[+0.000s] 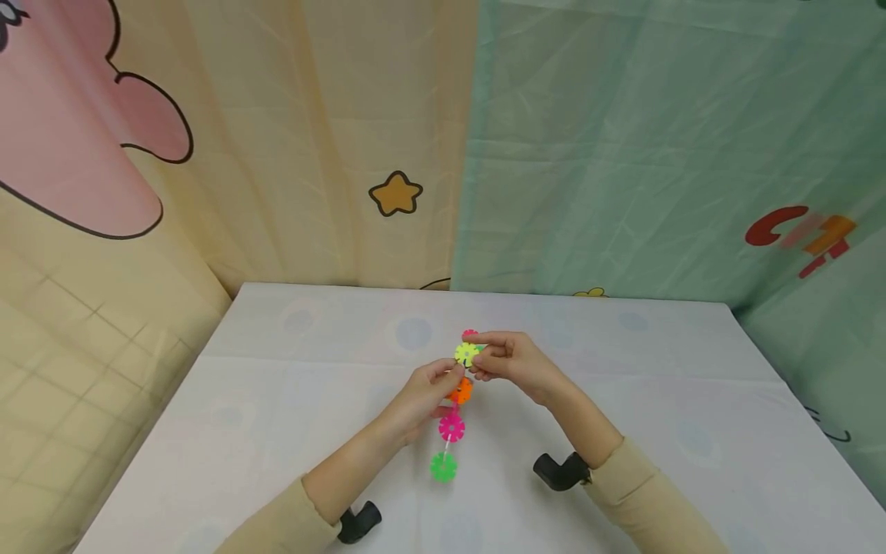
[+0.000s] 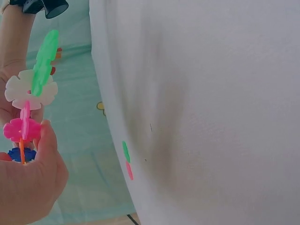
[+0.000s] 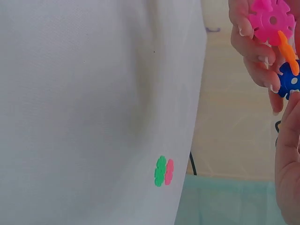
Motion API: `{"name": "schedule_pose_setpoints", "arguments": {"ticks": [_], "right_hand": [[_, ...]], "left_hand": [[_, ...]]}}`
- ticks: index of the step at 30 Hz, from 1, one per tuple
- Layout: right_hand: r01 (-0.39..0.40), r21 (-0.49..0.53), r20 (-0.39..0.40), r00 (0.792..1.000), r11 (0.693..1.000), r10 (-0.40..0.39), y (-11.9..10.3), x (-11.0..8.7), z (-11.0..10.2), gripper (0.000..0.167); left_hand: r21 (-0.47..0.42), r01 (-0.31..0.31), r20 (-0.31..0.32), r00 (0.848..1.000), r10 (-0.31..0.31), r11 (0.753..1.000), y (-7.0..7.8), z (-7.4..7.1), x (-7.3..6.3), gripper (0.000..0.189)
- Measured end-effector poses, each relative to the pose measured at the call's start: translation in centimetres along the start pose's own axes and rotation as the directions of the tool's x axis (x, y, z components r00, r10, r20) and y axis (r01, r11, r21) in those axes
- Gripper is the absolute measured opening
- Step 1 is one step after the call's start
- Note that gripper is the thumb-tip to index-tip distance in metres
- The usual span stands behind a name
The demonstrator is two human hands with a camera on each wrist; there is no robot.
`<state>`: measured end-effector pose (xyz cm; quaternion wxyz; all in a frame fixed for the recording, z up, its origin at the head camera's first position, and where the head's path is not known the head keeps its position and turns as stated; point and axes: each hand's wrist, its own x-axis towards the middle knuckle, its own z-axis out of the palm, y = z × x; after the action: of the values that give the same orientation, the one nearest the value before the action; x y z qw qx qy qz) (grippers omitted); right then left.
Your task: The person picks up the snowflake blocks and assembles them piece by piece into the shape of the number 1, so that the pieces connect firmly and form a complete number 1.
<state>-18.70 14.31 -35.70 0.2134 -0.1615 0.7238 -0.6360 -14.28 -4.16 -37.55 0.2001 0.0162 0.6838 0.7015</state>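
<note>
My left hand [image 1: 425,392] pinches a chain of notched plastic snowflake discs near its far end. The chain runs toward me through a blue disc [image 3: 287,83], an orange disc [image 1: 462,391], a pink disc [image 1: 452,426], a white disc [image 2: 19,91] seen edge-on from the head, and a green disc [image 1: 444,467]. Beside the blue end, my right hand [image 1: 515,360] pinches a yellow disc [image 1: 466,354] between thumb and finger. Yellow and blue appear to meet; fingers partly cover the joint, so I cannot tell whether they interlock.
A loose green disc [image 3: 160,171] and a loose pink disc [image 3: 169,172] lie side by side on the white-covered table [image 1: 311,431], beyond the hands. Printed curtains [image 1: 332,138] hang behind the table. Black camera mounts [image 1: 559,471] sit at both wrists.
</note>
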Motion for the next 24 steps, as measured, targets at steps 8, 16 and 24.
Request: {"name": "schedule_pose_setpoints", "arguments": {"ticks": [8, 16, 24], "right_hand": [[-0.011, 0.003, -0.021, 1.0, 1.0, 0.011, 0.09, 0.0, -0.03, 0.04], [-0.009, 0.017, -0.03, 1.0, 1.0, 0.01, 0.09, -0.1, -0.05, 0.039], [-0.01, 0.05, -0.015, 1.0, 0.999, 0.011, 0.08, -0.27, 0.04, 0.04]], "left_hand": [[-0.01, 0.051, -0.027, 0.998, -0.051, 0.999, 0.15, 0.21, 0.25, 0.041], [-0.017, 0.04, -0.027, 0.999, -0.04, 0.999, 0.3, 0.32, 0.2, 0.039], [-0.051, -0.001, -0.006, 1.0, 0.001, 0.999, 0.38, 0.22, 0.33, 0.039]]}}
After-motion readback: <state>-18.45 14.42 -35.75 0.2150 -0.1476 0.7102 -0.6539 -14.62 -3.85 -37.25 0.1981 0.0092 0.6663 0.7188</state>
